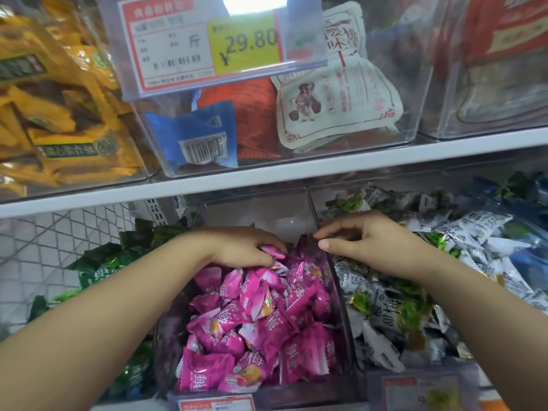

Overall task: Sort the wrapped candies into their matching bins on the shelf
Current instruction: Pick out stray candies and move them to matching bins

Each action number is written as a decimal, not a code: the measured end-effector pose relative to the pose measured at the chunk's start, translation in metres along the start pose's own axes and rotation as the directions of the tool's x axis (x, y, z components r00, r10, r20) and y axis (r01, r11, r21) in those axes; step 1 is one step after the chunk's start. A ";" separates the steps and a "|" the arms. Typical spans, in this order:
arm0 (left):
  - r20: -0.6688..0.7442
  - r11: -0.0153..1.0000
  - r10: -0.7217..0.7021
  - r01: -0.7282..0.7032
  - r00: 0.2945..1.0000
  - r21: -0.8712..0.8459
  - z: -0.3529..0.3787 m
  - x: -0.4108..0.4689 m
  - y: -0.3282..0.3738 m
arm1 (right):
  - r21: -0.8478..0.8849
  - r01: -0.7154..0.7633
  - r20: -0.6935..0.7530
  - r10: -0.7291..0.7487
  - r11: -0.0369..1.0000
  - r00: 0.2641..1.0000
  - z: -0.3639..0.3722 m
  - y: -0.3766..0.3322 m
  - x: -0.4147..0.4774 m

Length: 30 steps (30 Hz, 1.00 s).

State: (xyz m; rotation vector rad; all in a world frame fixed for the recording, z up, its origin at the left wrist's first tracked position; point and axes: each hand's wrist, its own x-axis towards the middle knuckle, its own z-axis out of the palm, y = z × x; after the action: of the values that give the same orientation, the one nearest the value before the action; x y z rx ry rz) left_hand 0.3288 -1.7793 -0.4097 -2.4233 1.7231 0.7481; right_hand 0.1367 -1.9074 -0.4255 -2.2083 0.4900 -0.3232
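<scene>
A clear bin (341, 295) in the middle of the lower shelf is full of pink wrapped candies (261, 318). My left hand (246, 247) lies on the back of that pile, its fingers curled round a pink candy (274, 251). My right hand (364, 237) hovers over the divider between the pink bin and the bin to its right, fingers loosely bent, thumb out, holding nothing I can see. That right bin holds white-and-green wrapped candies (385, 315). Dark green wrapped candies (100, 268) fill the bin to the left.
A white shelf board (296, 170) runs just above my hands. On it stand clear bins with yellow packets (59, 114), blue, orange and white packets (335, 102), and a price tag (207, 46) reading 29.80. Blue candies (527, 262) lie far right. Wire mesh (59, 241) backs the left.
</scene>
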 end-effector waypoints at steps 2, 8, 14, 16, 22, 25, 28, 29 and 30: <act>-0.038 1.000 0.009 -0.008 0.999 0.013 0.000 -0.005 -0.005 | 0.008 -0.001 -0.001 0.001 1.000 1.000 0.000 0.000 0.000; -0.109 0.999 0.012 -0.007 0.994 0.044 -0.003 -0.026 -0.019 | -0.011 0.009 0.004 -0.009 1.000 1.000 -0.001 0.001 0.001; -0.112 0.999 0.010 -0.006 0.994 0.037 -0.002 -0.032 -0.023 | -0.026 0.016 0.007 -0.016 1.000 1.000 0.000 0.001 0.001; -0.100 0.999 0.010 -0.005 0.995 0.045 -0.003 -0.031 -0.022 | -0.038 0.021 0.004 -0.021 0.999 1.000 -0.001 0.001 0.001; -0.064 0.997 -0.079 0.078 0.995 -0.022 -0.013 -0.012 -0.018 | -0.101 0.058 0.025 -0.055 0.993 0.998 -0.005 -0.003 0.009; -0.147 0.994 -0.109 0.108 0.983 -0.018 -0.013 0.007 -0.012 | -0.118 0.068 0.018 -0.066 0.991 0.998 -0.004 -0.005 0.018; -0.186 0.990 -0.113 0.126 0.976 0.060 -0.008 0.024 -0.007 | -0.124 0.088 0.013 -0.087 0.988 0.996 -0.003 -0.004 0.025; -0.188 0.988 -0.116 0.133 0.975 0.078 -0.008 0.028 -0.008 | -0.120 0.091 0.020 -0.089 0.989 0.996 -0.003 -0.003 0.026; -0.168 0.986 -0.131 0.145 0.977 0.077 -0.009 0.030 -0.009 | -0.115 0.093 0.026 -0.091 0.989 0.996 -0.004 -0.003 0.026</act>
State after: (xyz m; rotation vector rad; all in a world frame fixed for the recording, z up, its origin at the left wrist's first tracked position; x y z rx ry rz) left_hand 0.3474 -1.8055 -0.4165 -2.5732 1.5796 0.4592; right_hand 0.1596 -1.9199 -0.4191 -2.3501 0.4053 -0.3270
